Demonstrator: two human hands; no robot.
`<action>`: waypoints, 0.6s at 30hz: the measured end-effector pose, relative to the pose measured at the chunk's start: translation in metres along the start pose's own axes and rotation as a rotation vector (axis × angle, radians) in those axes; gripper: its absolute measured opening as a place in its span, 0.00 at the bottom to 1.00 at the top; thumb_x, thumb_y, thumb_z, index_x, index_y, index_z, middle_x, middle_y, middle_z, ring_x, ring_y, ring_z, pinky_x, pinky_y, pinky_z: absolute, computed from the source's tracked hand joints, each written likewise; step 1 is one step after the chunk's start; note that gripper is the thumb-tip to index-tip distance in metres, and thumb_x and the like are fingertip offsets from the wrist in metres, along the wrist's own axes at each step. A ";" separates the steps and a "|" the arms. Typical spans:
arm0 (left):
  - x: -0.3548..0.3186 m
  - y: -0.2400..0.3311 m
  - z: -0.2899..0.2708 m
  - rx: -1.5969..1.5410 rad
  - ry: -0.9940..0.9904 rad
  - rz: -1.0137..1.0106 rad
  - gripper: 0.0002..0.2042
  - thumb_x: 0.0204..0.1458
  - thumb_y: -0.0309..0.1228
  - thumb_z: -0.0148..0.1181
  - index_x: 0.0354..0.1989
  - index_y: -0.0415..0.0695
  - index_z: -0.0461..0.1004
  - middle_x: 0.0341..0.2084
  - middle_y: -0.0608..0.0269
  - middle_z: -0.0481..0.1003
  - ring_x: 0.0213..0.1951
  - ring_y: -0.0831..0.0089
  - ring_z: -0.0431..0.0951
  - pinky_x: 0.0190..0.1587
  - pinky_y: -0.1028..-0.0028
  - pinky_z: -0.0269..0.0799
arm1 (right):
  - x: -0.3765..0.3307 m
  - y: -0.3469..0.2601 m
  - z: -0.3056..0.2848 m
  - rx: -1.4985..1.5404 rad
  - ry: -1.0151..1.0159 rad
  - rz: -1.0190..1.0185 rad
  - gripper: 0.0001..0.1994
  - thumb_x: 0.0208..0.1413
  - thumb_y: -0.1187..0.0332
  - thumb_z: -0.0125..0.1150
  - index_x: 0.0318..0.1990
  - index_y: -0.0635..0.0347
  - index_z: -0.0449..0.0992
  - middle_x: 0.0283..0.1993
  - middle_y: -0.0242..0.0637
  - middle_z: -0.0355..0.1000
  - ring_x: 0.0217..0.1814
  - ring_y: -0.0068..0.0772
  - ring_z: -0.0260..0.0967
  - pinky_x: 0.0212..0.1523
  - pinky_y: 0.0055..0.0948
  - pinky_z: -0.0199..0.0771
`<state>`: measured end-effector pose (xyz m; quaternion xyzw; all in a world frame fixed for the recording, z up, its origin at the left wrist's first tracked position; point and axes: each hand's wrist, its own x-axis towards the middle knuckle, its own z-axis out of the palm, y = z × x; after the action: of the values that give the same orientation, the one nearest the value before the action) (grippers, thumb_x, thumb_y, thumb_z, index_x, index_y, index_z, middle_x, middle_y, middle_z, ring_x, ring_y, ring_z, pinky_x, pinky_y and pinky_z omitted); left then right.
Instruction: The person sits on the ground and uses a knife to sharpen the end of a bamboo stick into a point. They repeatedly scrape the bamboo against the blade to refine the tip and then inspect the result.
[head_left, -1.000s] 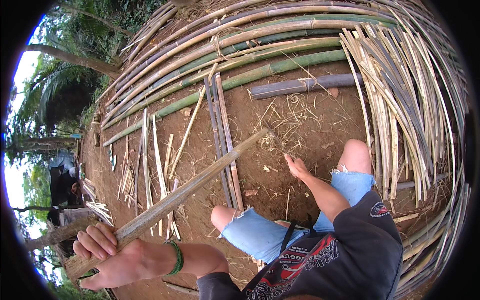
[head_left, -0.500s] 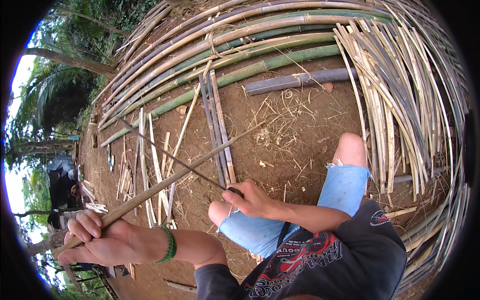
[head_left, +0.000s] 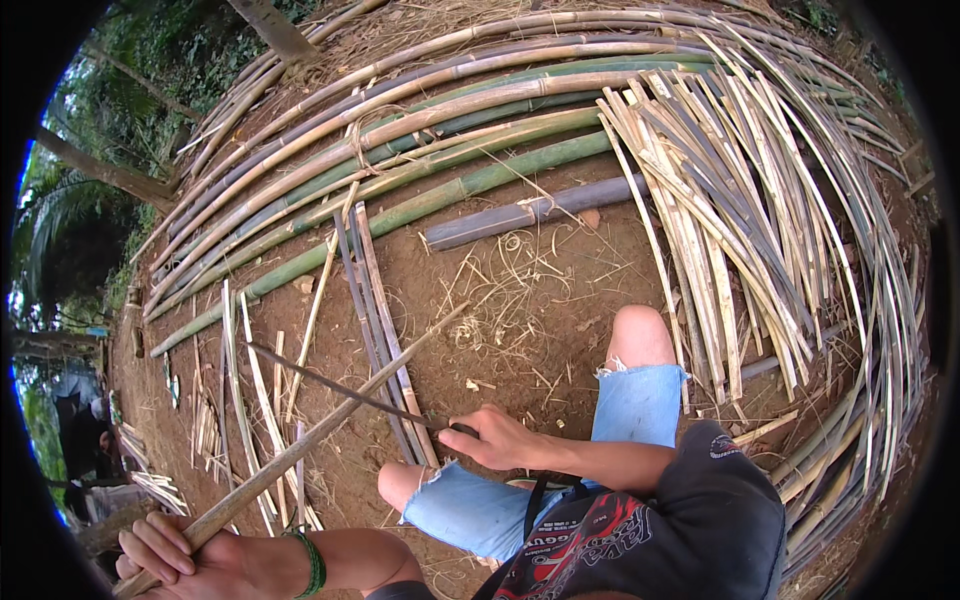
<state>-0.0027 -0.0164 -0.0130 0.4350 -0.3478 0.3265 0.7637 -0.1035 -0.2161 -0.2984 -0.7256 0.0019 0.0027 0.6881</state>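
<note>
A long tapering wooden stick [head_left: 292, 455] slants from the lower left up toward the middle of the view. My left hand [head_left: 225, 562], with a green band at the wrist, is closed around its thick end. My right hand [head_left: 497, 440] grips the dark handle of a long, narrow knife [head_left: 312, 376] in front of my left knee. The blade points up and left and crosses the stick partway along. Whether blade and wood touch, I cannot tell. The stick's thin tip is free, over the bamboo strips on the ground.
Long bamboo poles [head_left: 480, 185] lie across the far side, beyond a short dark bamboo piece [head_left: 490, 226]. Split strips [head_left: 700, 220] are heaped at the right. Curled shavings [head_left: 510, 300] litter the brown soil [head_left: 590, 270]. More strips [head_left: 375, 330] lie at the left, with trees behind.
The view has swung, so the ground and poles sit lower and farther left. The knife now crosses the stick slightly closer to its thin tip. Both hands keep their holds.
</note>
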 end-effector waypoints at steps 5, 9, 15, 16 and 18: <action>-0.002 0.005 -0.009 0.030 0.051 0.012 0.30 0.64 0.56 0.37 0.20 0.42 0.61 0.12 0.67 0.54 0.13 0.80 0.52 0.16 0.83 0.48 | 0.013 0.114 -0.012 -0.011 0.179 0.355 0.34 0.64 0.42 0.45 0.19 0.67 0.73 0.09 0.38 0.58 0.13 0.31 0.58 0.17 0.42 0.57; -0.008 0.007 -0.006 -0.039 0.002 0.020 0.31 0.64 0.57 0.37 0.19 0.41 0.63 0.12 0.67 0.55 0.13 0.80 0.52 0.16 0.83 0.48 | 0.011 0.107 -0.016 -0.082 0.145 0.439 0.36 0.63 0.39 0.43 0.20 0.67 0.73 0.10 0.40 0.59 0.15 0.33 0.60 0.21 0.43 0.61; -0.005 0.011 -0.012 -0.103 0.011 -0.066 0.32 0.62 0.58 0.40 0.21 0.39 0.66 0.11 0.66 0.56 0.13 0.79 0.54 0.16 0.82 0.51 | -0.006 0.068 0.000 -0.079 0.106 0.151 0.35 0.64 0.40 0.41 0.27 0.68 0.77 0.15 0.42 0.66 0.17 0.34 0.65 0.24 0.42 0.65; -0.003 0.011 -0.013 -0.115 0.000 -0.078 0.32 0.62 0.59 0.40 0.21 0.39 0.66 0.11 0.66 0.56 0.13 0.79 0.54 0.16 0.82 0.51 | -0.001 0.106 -0.002 -0.115 0.120 0.221 0.36 0.64 0.39 0.41 0.26 0.68 0.77 0.14 0.41 0.66 0.16 0.34 0.64 0.22 0.43 0.65; -0.002 0.014 -0.017 -0.136 -0.017 -0.064 0.33 0.60 0.61 0.39 0.21 0.40 0.66 0.11 0.65 0.57 0.12 0.79 0.55 0.16 0.81 0.52 | 0.010 0.194 -0.012 -0.067 0.200 0.685 0.38 0.62 0.36 0.41 0.22 0.66 0.75 0.13 0.37 0.65 0.14 0.33 0.63 0.19 0.44 0.62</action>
<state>-0.0108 0.0041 -0.0151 0.3957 -0.3615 0.2737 0.7986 -0.0945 -0.2383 -0.4913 -0.7018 0.3124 0.1623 0.6193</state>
